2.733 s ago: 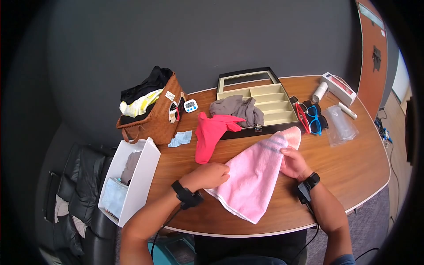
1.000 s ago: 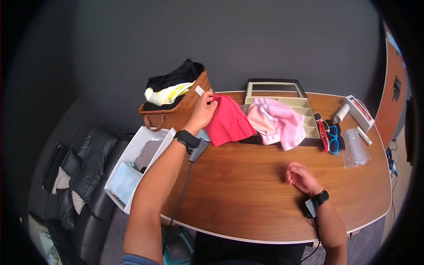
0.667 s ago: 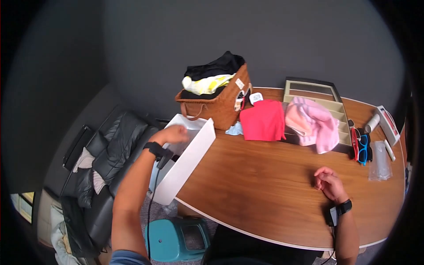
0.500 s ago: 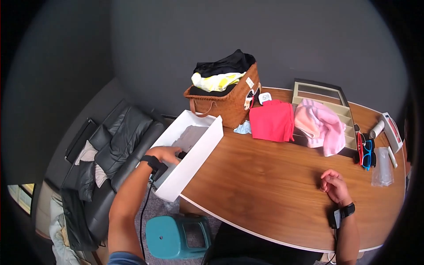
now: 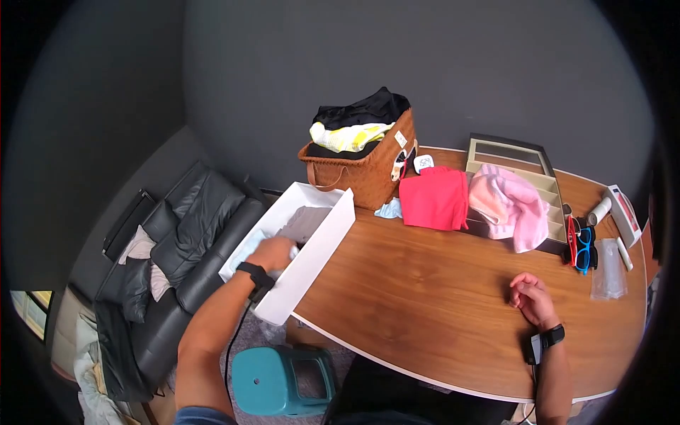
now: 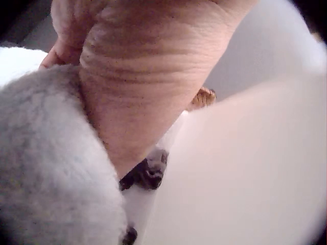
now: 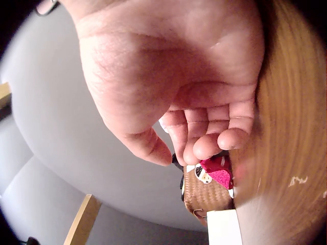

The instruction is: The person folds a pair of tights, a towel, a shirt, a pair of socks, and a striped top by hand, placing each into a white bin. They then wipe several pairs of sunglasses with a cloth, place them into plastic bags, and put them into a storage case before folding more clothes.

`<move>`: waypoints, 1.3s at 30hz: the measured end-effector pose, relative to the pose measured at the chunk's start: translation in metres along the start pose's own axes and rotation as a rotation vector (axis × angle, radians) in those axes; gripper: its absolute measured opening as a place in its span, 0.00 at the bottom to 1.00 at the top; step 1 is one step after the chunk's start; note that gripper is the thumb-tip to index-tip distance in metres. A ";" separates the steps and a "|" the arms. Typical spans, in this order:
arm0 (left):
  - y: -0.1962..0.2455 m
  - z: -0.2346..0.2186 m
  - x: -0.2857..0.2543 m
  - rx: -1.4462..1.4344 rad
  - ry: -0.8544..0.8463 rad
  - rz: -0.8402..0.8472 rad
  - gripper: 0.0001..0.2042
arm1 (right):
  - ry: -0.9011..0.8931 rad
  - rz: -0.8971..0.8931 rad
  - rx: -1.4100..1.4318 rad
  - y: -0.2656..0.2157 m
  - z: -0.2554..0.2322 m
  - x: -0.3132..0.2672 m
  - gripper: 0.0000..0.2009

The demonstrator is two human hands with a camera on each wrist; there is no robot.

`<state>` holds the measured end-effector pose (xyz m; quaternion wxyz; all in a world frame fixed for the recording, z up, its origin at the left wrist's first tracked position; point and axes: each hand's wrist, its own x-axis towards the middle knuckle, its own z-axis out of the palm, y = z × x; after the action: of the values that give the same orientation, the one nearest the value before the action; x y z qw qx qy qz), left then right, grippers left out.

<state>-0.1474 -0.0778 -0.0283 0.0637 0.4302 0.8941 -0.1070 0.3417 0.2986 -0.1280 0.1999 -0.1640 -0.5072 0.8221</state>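
Note:
Inside the white box (image 5: 312, 268), my left hand (image 5: 273, 253) reaches down beside a pale blue cloth (image 5: 246, 248); a grey cloth (image 5: 303, 223) lies farther back. The left wrist view has pale fluffy cloth (image 6: 56, 158) against the left hand (image 6: 148, 66), whose fingertips are hidden, so whether it grips anything cannot be told. My right hand (image 5: 533, 301) rests at the table's right side, fingers loosely curled and holding nothing; the right wrist view shows that hand (image 7: 173, 76) with an empty palm.
A brown basket (image 5: 361, 177) of clothes stands behind the box. Red cloth (image 5: 433, 200) and a pink towel (image 5: 520, 205) lie by a compartment case (image 5: 554, 185). Sunglasses (image 5: 585, 249), a plastic bag (image 5: 609, 269) and a white timer (image 5: 423, 163) are on the table (image 5: 411, 283). A teal stool (image 5: 262, 382) stands below.
The pink towel went from both hands onto the case, and the red cloth now lies flatter beside it. My left hand moved left and down into the white box. The view swung left.

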 end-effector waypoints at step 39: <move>0.262 -0.113 0.050 -1.429 -0.452 0.640 0.29 | -0.105 0.058 -0.105 0.001 -0.001 0.005 0.07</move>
<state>0.0239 0.1465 0.0350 0.5291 0.4883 0.5459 0.4284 0.3377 0.3016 -0.1298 0.1401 -0.1456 -0.5544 0.8074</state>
